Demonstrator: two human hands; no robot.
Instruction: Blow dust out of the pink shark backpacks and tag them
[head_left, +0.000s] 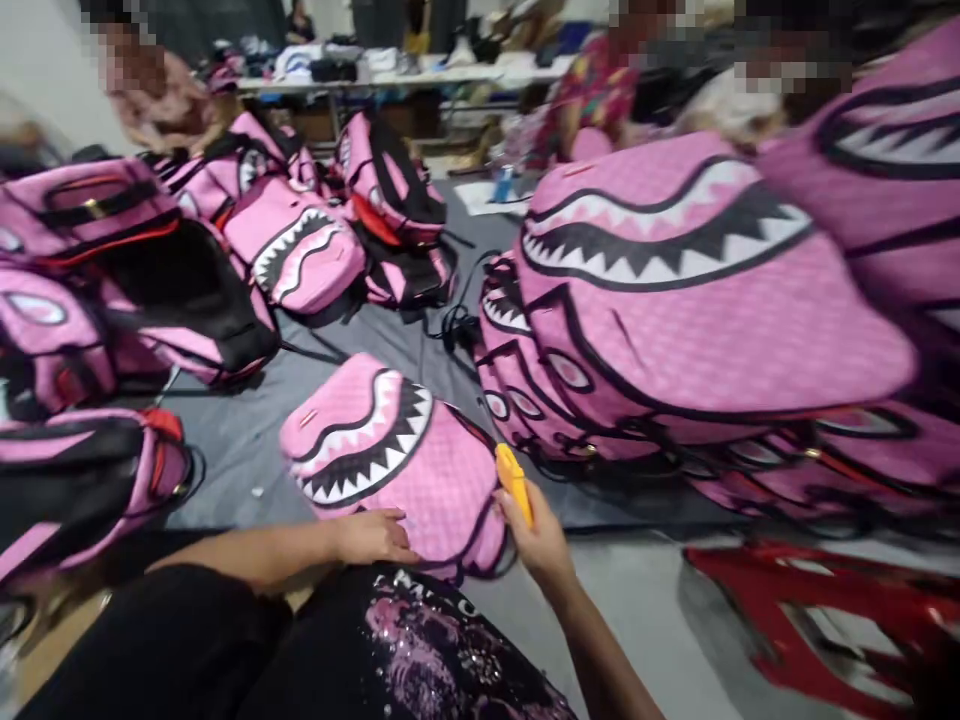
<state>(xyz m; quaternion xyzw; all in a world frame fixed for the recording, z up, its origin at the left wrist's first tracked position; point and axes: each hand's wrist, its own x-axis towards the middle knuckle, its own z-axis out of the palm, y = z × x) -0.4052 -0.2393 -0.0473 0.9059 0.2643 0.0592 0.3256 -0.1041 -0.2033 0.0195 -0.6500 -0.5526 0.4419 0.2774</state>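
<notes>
A pink backpack (442, 470) with a black-and-white shark-mouth print lies in front of me at the near edge of a grey-covered table. My left hand (375, 537) rests on its near side, fingers stretched out over the fabric. At the bag's right end, my right hand (536, 525) is closed around a yellow plastic tool (514, 483). That tool points up and away from me; its exact kind is not clear. The fingers of the right hand are close to the bag's edge, and I cannot tell whether they touch it.
A large stack of similar backpacks (675, 330) stands close on the right. More backpacks (300, 245) are piled at the left and back. A red plastic stool (817, 610) is at the lower right. Several people sit across the grey tabletop (240, 440); another cluttered table (420, 75) stands behind.
</notes>
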